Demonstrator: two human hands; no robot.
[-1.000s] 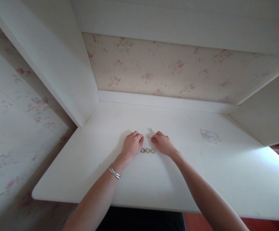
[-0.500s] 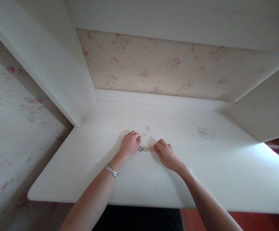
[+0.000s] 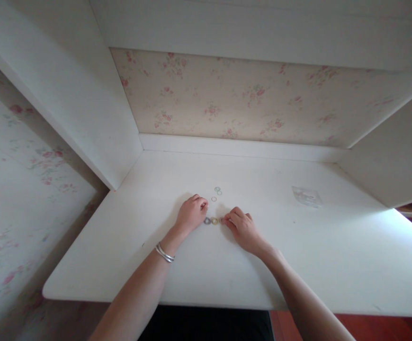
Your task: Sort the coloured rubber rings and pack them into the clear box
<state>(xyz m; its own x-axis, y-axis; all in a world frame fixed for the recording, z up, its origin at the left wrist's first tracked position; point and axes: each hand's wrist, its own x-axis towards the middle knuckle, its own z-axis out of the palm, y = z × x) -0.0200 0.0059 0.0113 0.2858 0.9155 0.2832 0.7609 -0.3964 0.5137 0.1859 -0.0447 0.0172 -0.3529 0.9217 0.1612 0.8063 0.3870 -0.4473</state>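
Observation:
Small coloured rings lie in a short row [image 3: 213, 220] on the white desk [image 3: 227, 265] between my two hands. My left hand [image 3: 191, 213], with a silver bracelet on its wrist, rests curled at the row's left end, fingertips close to the grey ring. My right hand [image 3: 242, 226] lies at the right end, fingertips pinched at the last ring. Farther back, a few more loose rings [image 3: 216, 192] lie apart from both hands. Whether the left fingers hold anything is too small to tell.
A small clear plastic bag [image 3: 307, 196] lies on the desk at the right. White side panels stand on the left [image 3: 85, 104] and right [image 3: 387, 166], with floral wallpaper behind and a shelf overhead. The desk's front edge runs just below my forearms.
My right hand has come back from the loose rings at the rear to the right end of the row. My left hand has hardly moved.

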